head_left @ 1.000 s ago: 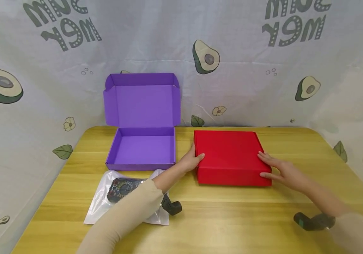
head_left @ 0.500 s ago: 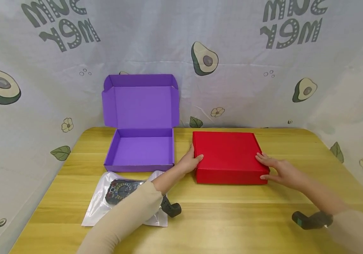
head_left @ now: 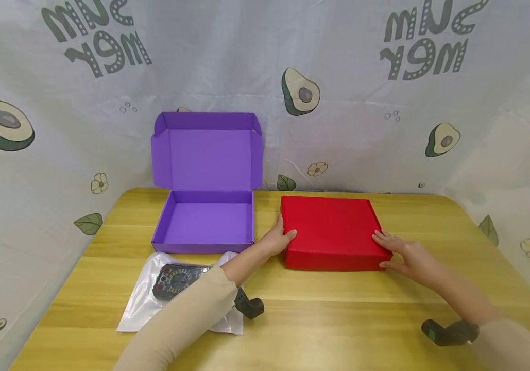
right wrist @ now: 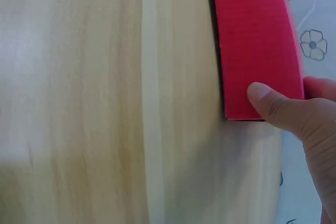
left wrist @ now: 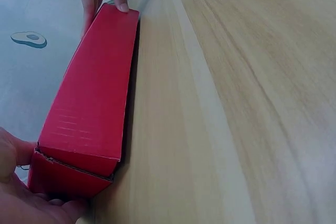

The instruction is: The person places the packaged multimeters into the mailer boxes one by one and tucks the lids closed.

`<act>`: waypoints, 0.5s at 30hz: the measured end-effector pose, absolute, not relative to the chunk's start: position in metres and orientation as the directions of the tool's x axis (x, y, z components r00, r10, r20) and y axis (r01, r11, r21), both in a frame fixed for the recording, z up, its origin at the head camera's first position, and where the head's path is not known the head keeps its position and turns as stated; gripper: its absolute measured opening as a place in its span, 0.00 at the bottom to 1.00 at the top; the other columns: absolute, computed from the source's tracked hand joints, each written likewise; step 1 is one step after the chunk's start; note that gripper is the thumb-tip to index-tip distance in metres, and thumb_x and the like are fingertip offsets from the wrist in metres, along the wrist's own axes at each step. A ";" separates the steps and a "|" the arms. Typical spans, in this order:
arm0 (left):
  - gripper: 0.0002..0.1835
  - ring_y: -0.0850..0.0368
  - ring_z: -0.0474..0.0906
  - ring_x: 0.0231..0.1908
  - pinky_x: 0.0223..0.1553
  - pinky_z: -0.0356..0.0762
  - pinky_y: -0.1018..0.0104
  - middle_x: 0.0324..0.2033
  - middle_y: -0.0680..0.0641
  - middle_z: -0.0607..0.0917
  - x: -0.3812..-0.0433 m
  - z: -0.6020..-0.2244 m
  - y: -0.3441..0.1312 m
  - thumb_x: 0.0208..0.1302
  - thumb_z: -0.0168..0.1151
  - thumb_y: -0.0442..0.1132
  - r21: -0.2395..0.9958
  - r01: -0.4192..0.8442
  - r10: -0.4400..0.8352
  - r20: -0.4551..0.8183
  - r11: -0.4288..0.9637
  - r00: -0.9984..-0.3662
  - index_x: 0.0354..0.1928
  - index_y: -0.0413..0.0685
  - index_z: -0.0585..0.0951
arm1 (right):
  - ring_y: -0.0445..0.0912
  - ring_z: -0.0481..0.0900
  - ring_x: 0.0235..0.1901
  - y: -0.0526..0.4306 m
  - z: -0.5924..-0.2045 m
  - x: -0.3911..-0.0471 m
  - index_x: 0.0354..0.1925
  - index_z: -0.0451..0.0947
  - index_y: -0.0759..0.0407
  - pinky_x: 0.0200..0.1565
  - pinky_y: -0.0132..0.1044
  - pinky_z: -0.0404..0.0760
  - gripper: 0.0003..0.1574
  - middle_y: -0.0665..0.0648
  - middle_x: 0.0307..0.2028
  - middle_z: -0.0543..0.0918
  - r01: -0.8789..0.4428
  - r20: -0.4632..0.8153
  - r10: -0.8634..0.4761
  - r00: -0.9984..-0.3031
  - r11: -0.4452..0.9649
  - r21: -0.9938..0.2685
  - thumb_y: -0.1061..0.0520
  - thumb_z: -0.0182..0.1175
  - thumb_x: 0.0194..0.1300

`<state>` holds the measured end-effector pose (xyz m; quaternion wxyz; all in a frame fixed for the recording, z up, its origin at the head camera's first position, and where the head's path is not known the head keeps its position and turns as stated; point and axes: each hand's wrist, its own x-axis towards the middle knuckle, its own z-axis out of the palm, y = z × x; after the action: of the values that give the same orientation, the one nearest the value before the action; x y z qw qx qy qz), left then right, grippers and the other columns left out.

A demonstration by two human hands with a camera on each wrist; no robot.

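Note:
A closed red cardboard box point(head_left: 331, 226) lies flat on the wooden table, right of the middle in the head view. My left hand point(head_left: 274, 240) grips its left end, thumb on the top; the left wrist view has fingers curled at the lower edge, by a small gap where the cardboard panels meet. At the opposite end my right hand point(head_left: 408, 259) holds the front right corner. Its thumb point(right wrist: 268, 98) presses the front panel, while the other fingers lie over the top and right edge. The box's contents are hidden.
An open purple box point(head_left: 209, 221) stands left of the red one, lid upright and nothing inside. In front of it, a clear plastic bag point(head_left: 137, 309) with a dark patterned item point(head_left: 172, 281) lies partly under my left forearm. A printed cloth point(head_left: 362, 62) hangs behind the table.
The head view has tilted slightly. Both hands keep their hold at the two ends of the red box, which has hardly moved.

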<state>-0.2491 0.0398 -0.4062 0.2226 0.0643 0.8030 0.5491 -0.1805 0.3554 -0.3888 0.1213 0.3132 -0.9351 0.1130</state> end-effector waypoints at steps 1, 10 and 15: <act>0.41 0.44 0.46 0.69 0.68 0.45 0.49 0.71 0.41 0.49 -0.249 -0.406 0.040 0.69 0.48 0.44 0.911 -0.139 0.347 -0.284 0.389 -0.894 0.72 0.46 0.36 | 0.70 0.74 0.46 0.355 -0.390 -0.181 0.52 0.74 0.73 0.40 0.53 0.76 0.42 0.76 0.50 0.74 -0.621 0.318 -0.561 -0.764 0.773 -0.127 0.62 0.74 0.35; 0.41 0.45 0.46 0.69 0.68 0.45 0.50 0.71 0.42 0.49 -0.249 -0.406 0.038 0.69 0.48 0.45 0.900 -0.138 0.347 -0.296 0.414 -0.890 0.72 0.46 0.35 | 0.71 0.74 0.46 0.356 -0.395 -0.179 0.53 0.73 0.72 0.42 0.55 0.74 0.44 0.75 0.50 0.74 -0.598 0.321 -0.536 -0.781 0.790 -0.137 0.61 0.75 0.34; 0.41 0.44 0.47 0.69 0.68 0.46 0.49 0.71 0.42 0.50 -0.248 -0.405 0.038 0.69 0.48 0.44 0.908 -0.133 0.351 -0.285 0.398 -0.892 0.72 0.45 0.36 | 0.68 0.76 0.45 0.356 -0.403 -0.180 0.54 0.75 0.68 0.52 0.26 0.66 0.46 0.72 0.50 0.77 -0.620 0.390 -0.540 -0.746 0.776 -0.111 0.62 0.76 0.31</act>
<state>-0.2483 0.0381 -0.4050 0.2224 0.0677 0.8061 0.5442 -0.1805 0.3561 -0.4028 0.1707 0.3130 -0.9269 0.1175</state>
